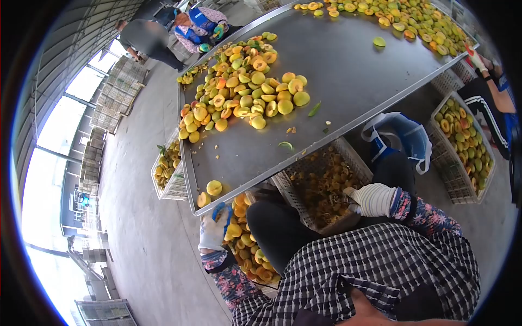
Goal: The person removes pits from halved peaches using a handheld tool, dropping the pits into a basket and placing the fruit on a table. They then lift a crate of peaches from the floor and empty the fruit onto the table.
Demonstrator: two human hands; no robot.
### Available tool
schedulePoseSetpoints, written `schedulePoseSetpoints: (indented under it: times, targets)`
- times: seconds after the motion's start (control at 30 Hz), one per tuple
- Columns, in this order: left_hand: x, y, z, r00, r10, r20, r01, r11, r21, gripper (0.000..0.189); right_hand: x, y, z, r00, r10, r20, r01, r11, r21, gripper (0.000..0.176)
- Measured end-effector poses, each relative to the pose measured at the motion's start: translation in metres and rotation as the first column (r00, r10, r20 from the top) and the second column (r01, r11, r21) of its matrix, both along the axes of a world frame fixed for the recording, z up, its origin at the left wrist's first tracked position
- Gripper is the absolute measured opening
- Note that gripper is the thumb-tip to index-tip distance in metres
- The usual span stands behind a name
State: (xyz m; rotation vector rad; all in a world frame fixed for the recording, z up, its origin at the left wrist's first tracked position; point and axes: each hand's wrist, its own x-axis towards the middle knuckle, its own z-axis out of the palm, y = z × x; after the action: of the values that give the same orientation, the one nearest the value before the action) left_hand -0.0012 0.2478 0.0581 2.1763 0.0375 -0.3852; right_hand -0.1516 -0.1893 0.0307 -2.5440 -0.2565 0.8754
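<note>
My left hand (pixel 215 227), in a white glove with blue patches, is at the table's near left corner, above a crate of yellow-orange peach halves (pixel 247 247). Its fingers curl around a small brownish-orange thing that is too blurred to name. In a white ribbed glove, my right hand (pixel 374 199) is closed on a small metal hand tool (pixel 341 199), seen only in part. Below that hand, between my knees, a crate (pixel 286 187) holds brown-orange stones and scraps. Two peach pieces (pixel 209 193) lie on the table corner nearest my left hand.
A metal table (pixel 337 70) carries a pile of peaches (pixel 244 87) and another pile (pixel 402 22) farther off. A blue-and-white bag (pixel 402 138) hangs beneath its edge. Full crates stand left (pixel 168 168) and right (pixel 462 146). Other people (pixel 198 27) are around the table.
</note>
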Motion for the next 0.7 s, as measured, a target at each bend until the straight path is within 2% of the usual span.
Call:
schedulePoseSetpoints:
  times: [0.1,0.17,0.23,0.27,0.3,0.37,0.43,0.47,0.5,0.57,0.63,0.67,0.7]
  targets:
    - [0.034,-0.018,0.008,0.947,-0.113,0.300,0.044,0.973,0.226,0.038,0.013,0.004,0.000,1.000,-0.006,0.030,0.004,0.999,0.040,0.048]
    - [0.082,-0.038,-0.013,0.931,-0.139,0.338,0.135,0.990,0.035,0.042,0.019,0.008,0.000,0.998,-0.007,0.055,0.004,0.998,0.057,0.048]
    - [0.101,-0.113,0.019,0.977,-0.091,0.194,0.118,0.985,-0.128,0.052,0.027,0.012,0.001,0.997,-0.002,0.077,-0.001,0.999,0.042,0.047]
    - [0.134,-0.129,-0.001,0.934,-0.186,0.306,0.163,0.981,0.100,0.059,0.032,0.013,0.000,0.997,0.029,0.074,-0.031,0.999,0.034,0.047]
    - [0.170,-0.143,-0.029,0.872,-0.300,0.386,0.175,0.928,0.328,0.065,0.037,0.015,-0.001,0.997,0.017,0.080,-0.021,0.999,0.050,0.047]
    - [0.214,-0.187,-0.056,0.928,-0.287,0.236,0.155,0.876,0.457,0.076,0.045,0.017,-0.002,0.996,-0.014,0.088,0.007,0.997,0.078,0.047]
    - [0.232,-0.226,-0.078,0.975,-0.126,0.184,0.018,0.866,0.500,0.082,0.050,0.015,0.000,0.996,-0.037,0.082,0.031,0.997,0.071,0.049]
    - [0.245,-0.236,-0.093,0.986,-0.099,0.132,0.020,0.868,0.497,0.089,0.051,0.014,0.000,0.994,-0.043,0.096,0.037,0.997,0.071,0.050]
    - [0.254,-0.242,-0.121,0.978,-0.109,0.180,-0.008,0.834,0.551,0.089,0.053,0.011,0.002,0.993,-0.050,0.111,0.042,0.997,0.071,0.050]
    - [0.253,-0.246,-0.129,0.979,-0.076,0.190,-0.045,0.827,0.560,0.079,0.057,0.005,0.007,0.993,-0.073,0.098,0.067,0.996,0.061,0.051]
    - [0.250,-0.243,-0.127,0.976,-0.026,0.218,-0.092,0.853,0.513,0.060,0.054,0.000,0.008,0.992,-0.101,0.077,0.096,0.993,0.066,0.051]
    - [0.277,-0.227,-0.142,0.999,-0.031,0.009,0.028,0.968,0.251,0.054,0.053,-0.002,0.007,0.988,-0.124,0.091,0.116,0.989,0.095,0.051]
    - [0.284,-0.219,-0.129,0.978,-0.093,-0.189,0.085,0.995,-0.047,0.049,0.053,-0.006,0.007,0.984,-0.147,0.105,0.133,0.983,0.129,0.050]
